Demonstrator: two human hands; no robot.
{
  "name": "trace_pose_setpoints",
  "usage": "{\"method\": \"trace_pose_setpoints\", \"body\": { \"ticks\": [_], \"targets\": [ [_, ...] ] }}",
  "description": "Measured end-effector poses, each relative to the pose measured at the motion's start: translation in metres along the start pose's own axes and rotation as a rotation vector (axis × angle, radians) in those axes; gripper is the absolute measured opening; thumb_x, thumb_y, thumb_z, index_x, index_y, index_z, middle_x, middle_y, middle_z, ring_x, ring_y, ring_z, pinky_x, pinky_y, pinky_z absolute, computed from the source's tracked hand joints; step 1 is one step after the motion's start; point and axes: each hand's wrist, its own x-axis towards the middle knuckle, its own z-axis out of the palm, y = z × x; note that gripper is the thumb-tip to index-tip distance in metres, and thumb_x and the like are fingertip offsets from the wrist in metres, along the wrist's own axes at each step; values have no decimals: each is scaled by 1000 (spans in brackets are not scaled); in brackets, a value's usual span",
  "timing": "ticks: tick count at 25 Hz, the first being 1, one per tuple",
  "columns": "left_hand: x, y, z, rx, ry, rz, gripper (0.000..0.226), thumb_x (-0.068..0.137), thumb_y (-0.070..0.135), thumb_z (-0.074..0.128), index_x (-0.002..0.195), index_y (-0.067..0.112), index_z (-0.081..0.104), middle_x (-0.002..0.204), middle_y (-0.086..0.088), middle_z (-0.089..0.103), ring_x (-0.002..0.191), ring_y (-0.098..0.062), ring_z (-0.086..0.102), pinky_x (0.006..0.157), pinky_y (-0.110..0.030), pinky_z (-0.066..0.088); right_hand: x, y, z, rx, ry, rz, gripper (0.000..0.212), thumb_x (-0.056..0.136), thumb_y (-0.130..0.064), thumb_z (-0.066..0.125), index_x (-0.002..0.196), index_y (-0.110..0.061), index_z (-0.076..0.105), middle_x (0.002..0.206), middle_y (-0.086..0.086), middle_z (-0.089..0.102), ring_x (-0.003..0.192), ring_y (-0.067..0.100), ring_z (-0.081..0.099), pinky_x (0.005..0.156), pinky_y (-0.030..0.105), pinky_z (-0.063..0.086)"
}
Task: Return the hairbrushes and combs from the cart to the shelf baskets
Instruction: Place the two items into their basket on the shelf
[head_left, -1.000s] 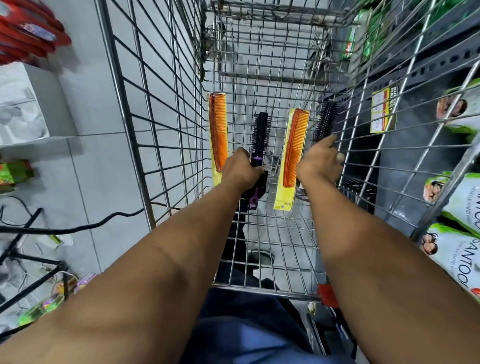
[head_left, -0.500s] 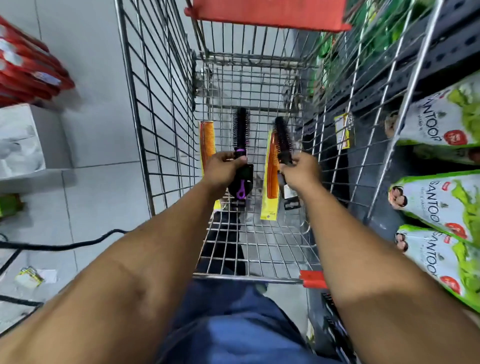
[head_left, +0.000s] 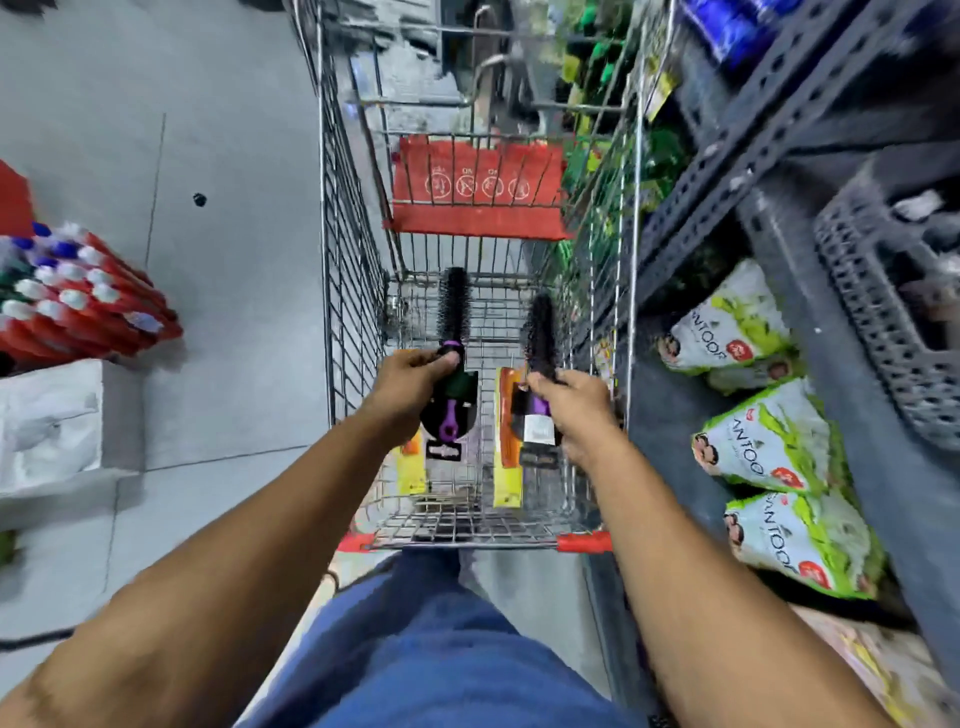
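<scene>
Grey tiled floor (head_left: 218, 156) filled the left of the head view, with a stack of red packs with white and blue caps (head_left: 78, 296) beside a white box (head_left: 49, 421) at the far left.

Centre: silver wire shopping cart (head_left: 353, 270) with a red fold-down seat flap (head_left: 478, 192) at its far end. Both bare forearms reached forward over the cart's near rim.

Left hand (head_left: 410, 379): fingers curled into a fist around the neck of a black round-bristle hairbrush with a purple handle (head_left: 453, 312), bristle head pointing away from the person, held above the cart floor; its black card tag hung below the fist.

Right hand (head_left: 576, 405): fingers wrapped closed on a second black round-bristle hairbrush with a purple band (head_left: 540, 332), bristle head tilted up and slightly left, also raised off the cart floor.

Count: two hairbrushes, one per hand. Two orange combs on yellow backing cards: one (head_left: 413, 462) lying on the cart floor below the left hand, mostly hidden; the other (head_left: 506, 467) between the hands, lengthwise on the floor.

Right: dark grey slotted metal shelving (head_left: 727, 171) just beside the cart. Three green-and-white pouches (head_left: 769, 457) lay on the lower shelf. One dark grey perforated plastic basket (head_left: 883, 312) sat at far right; contents blurred.
</scene>
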Motion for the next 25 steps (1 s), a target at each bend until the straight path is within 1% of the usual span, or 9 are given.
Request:
{"method": "trace_pose_setpoints", "body": {
  "ticks": [2, 4, 6, 8, 12, 14, 18, 23, 25],
  "targets": [
    [-24, 18, 7, -4, -48, 53, 10, 89, 7, 61, 81, 5, 67, 77, -15, 65, 73, -27, 61, 80, -42, 53, -24, -12, -8, 55, -17, -36, 12, 77, -22, 71, 75, -11, 72, 93, 23, 73, 90, 40, 68, 85, 63, 51],
    [-44, 35, 14, 11, -112, 101, 8, 89, 7, 60, 84, 3, 65, 79, -15, 65, 70, -25, 62, 71, -35, 55, -45, -25, -16, 99, -7, -85, 12, 72, -25, 71, 64, -17, 72, 79, 20, 70, 79, 38, 65, 81, 66, 51],
    [-65, 49, 25, 20, -187, 131, 8, 89, 6, 61, 83, 3, 64, 78, -15, 65, 66, -24, 64, 63, -32, 57, -71, -38, -30, 153, 31, -157, 19, 74, -22, 70, 56, -21, 71, 61, 6, 64, 65, 27, 60, 71, 55, 54],
    [-81, 58, 34, 34, -253, 153, 8, 88, 7, 61, 83, 2, 66, 75, -14, 68, 62, -22, 67, 61, -32, 59, -93, -45, -43, 225, 54, -219, 28, 80, -14, 68, 52, -14, 68, 47, -5, 58, 53, 20, 54, 59, 39, 52],
    [-113, 73, 60, 93, -395, 183, 16, 85, 9, 65, 94, -4, 66, 74, -16, 72, 64, -25, 70, 58, -37, 60, -145, -55, -75, 382, 131, -299, 21, 85, -6, 62, 64, -9, 62, 56, 4, 56, 49, 16, 54, 48, 25, 49],
    [-131, 79, 80, 123, -440, 188, 24, 84, 11, 66, 100, -7, 64, 78, -21, 70, 62, -28, 69, 61, -42, 61, -172, -57, -98, 459, 163, -321, 13, 86, -6, 61, 74, -3, 65, 66, 11, 58, 54, 20, 56, 50, 29, 52],
    [-168, 85, 128, 176, -609, 179, 9, 84, 10, 66, 81, 3, 71, 73, -19, 72, 61, -28, 70, 55, -35, 59, -217, -52, -142, 531, 251, -373, 10, 86, -9, 61, 86, -2, 68, 83, 15, 60, 78, 26, 54, 75, 44, 48],
    [-205, 80, 205, 237, -758, 189, 11, 84, 9, 65, 83, -1, 71, 70, -14, 72, 56, -21, 69, 54, -28, 58, -262, -36, -198, 567, 442, -428, 12, 85, -12, 63, 80, -2, 67, 78, 14, 59, 75, 25, 53, 77, 56, 51],
    [-216, 76, 247, 304, -848, 159, 10, 81, 12, 69, 80, 2, 72, 71, -14, 72, 58, -22, 69, 57, -29, 59, -282, -29, -227, 576, 598, -495, 12, 85, -13, 64, 77, -5, 68, 74, 6, 66, 74, 21, 57, 75, 49, 53]
  ]
}}
